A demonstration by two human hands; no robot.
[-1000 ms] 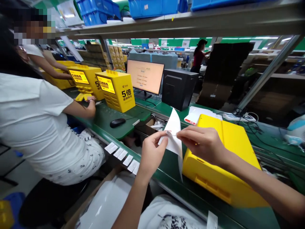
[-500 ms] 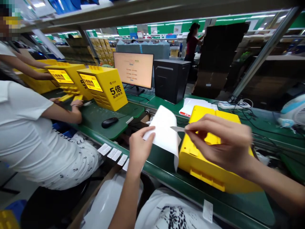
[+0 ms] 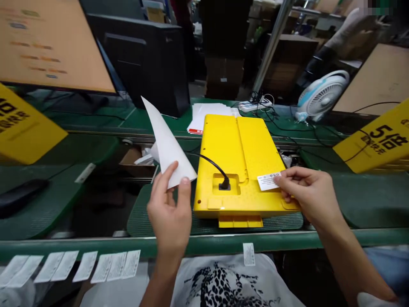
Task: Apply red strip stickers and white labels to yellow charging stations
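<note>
A yellow plastic case [image 3: 243,162] lies flat on a green mat [image 3: 150,217] in front of me, with a black cable [image 3: 214,166] plugged into a recess near its front edge. My left hand [image 3: 169,213] pinches a white backing sheet [image 3: 166,145] that sticks up and to the left, beside the case's left side. My right hand [image 3: 306,194] holds a small white printed label [image 3: 269,181] by its right end, over the case's front right corner. I cannot tell whether the label is touching the case.
A monitor [image 3: 47,47] and a black computer tower [image 3: 143,59] stand at the back left, a small fan [image 3: 319,96] at the back right. Yellow units [image 3: 377,138] flank both sides. A paper stack [image 3: 204,115] lies behind the case. Several white labels [image 3: 86,266] hang along the bench's front edge.
The view swung right and down onto the case. My right hand peeled the label off the sheet and carried it down to the case's front right corner. My left hand kept the sheet.
</note>
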